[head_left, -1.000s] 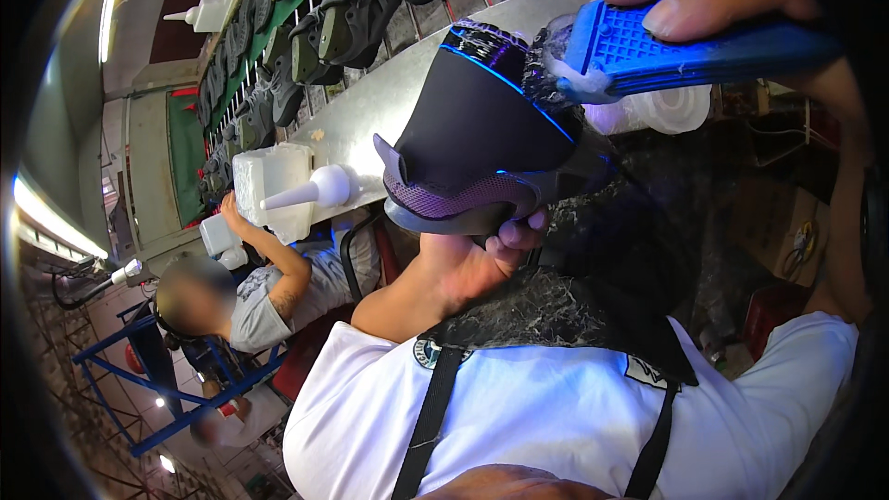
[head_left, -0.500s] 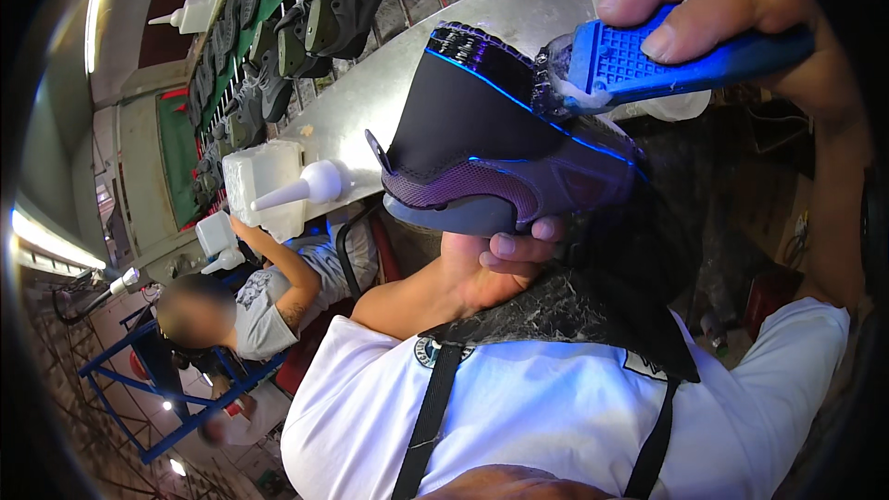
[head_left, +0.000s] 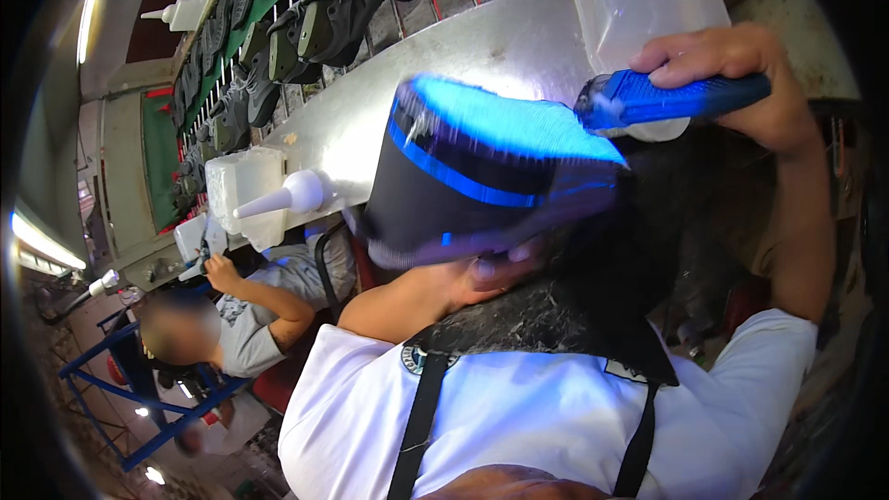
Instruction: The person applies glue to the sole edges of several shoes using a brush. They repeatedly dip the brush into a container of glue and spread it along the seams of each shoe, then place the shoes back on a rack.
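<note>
The left hand (head_left: pixel 489 275) clasps the shoe (head_left: pixel 472 171) from below, its long axis left to right; the right hand (head_left: pixel 736 51), farther off, grips a blue brush (head_left: pixel 671 99) beside the shoe's right end.

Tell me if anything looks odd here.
Yes: the dark shoe in the left hand glows vivid blue on its upturned underside, unlike its sides. The black apron also looks messy, with pale, fibrous-looking residue.

A wide head camera looks down, close, on the left hand (head_left: pixel 491 278), middle, and right hand (head_left: pixel 755 51), upper right.
</note>
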`<state>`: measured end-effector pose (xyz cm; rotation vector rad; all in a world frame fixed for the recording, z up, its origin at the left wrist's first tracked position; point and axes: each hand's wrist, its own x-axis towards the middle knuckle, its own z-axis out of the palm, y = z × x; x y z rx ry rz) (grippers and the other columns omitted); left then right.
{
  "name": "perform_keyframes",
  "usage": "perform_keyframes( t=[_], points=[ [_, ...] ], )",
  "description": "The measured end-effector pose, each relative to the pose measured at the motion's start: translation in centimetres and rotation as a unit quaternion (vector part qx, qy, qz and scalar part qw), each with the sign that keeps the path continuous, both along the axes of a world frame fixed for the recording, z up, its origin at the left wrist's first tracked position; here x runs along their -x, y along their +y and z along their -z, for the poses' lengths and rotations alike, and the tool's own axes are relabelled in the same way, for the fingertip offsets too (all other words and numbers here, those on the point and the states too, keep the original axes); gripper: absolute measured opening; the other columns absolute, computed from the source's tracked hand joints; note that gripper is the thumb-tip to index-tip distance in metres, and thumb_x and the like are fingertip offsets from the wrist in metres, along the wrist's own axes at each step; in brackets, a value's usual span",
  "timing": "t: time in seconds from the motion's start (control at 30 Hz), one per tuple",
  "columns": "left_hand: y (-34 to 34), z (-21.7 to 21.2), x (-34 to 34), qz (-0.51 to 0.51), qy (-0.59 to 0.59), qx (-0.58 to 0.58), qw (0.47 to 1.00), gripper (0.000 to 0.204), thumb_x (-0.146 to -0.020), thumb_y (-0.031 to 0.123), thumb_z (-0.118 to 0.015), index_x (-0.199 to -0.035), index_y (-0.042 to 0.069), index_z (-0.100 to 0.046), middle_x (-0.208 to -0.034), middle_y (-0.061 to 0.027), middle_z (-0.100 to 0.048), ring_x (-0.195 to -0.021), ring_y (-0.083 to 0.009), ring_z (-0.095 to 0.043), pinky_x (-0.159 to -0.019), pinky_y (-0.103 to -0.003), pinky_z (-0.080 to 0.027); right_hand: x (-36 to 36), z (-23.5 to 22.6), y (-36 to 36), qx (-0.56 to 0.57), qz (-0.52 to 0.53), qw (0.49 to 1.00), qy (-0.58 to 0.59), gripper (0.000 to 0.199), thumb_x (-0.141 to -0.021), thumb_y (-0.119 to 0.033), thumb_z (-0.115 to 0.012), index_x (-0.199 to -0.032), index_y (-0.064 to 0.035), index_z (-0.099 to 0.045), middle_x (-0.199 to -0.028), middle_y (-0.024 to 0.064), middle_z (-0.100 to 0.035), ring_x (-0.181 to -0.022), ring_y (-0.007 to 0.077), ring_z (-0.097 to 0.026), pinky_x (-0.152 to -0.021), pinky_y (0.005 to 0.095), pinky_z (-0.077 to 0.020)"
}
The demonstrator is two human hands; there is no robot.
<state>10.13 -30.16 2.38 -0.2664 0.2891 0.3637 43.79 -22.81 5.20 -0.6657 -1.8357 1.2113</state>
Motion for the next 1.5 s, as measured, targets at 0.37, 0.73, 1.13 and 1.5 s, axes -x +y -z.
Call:
perform_keyframes(
  t=[0.37, 0.73, 1.13, 1.5],
  points=[
    [5.6, 5.1, 1.6, -0.079, 0.131, -0.287, 0.946, 0.041, -0.102, 0.024, -0.052, -0.135, 0.000, -0.053, -0.108, -0.0172, -0.063, -0.081, -0.0242, -0.062, -0.066, -0.031, -0.054, 11.2, 0.1, -8.1, -0.141, 0.207, 0.963, 0.100, 0.031, -0.089, -0.015, -0.077, -0.110, 0.0044, -0.067, -0.098, 0.0225, -0.074, -0.082, 0.0240, -0.074, -0.075, 0.0371, -0.0599],
    [9.9, 3.5, 3.5, -0.153, 0.295, -0.446, 0.832, 0.041, -0.098, 0.019, -0.056, -0.136, 0.002, -0.056, -0.120, -0.0144, -0.062, -0.100, -0.0255, -0.059, -0.083, -0.033, -0.049, 9.9, -0.9, -8.2, -0.014, 0.144, 0.981, 0.126, 0.025, -0.091, -0.010, -0.073, -0.107, 0.0087, -0.068, -0.087, 0.0176, -0.073, -0.076, 0.0242, -0.071, -0.076, 0.0360, -0.0582],
    [23.0, -1.1, 8.5, -0.277, 0.540, -0.610, 0.510, 0.043, -0.094, 0.014, -0.061, -0.136, 0.004, -0.059, -0.133, -0.0114, -0.062, -0.121, -0.0269, -0.056, -0.102, -0.036, -0.045, 1.9, 4.9, -11.0, 0.019, 0.521, 0.811, 0.264, 0.050, -0.095, -0.032, -0.067, -0.112, 0.0154, -0.060, -0.075, 0.0151, -0.064, -0.057, 0.0181, -0.059, -0.046, 0.0300, -0.0480],
    [37.1, -3.7, -4.8, -0.082, 0.337, -0.923, -0.168, 0.055, -0.083, 0.005, -0.065, -0.136, 0.014, -0.059, -0.145, -0.0040, -0.057, -0.136, -0.0312, -0.051, -0.107, -0.040, -0.050, 1.6, 5.9, -12.1, -0.030, 0.547, 0.814, 0.192, 0.043, -0.097, -0.035, -0.063, -0.093, 0.0082, -0.062, -0.068, 0.0106, -0.057, -0.052, 0.0163, -0.054, -0.040, 0.0269, -0.0433]
  ],
)
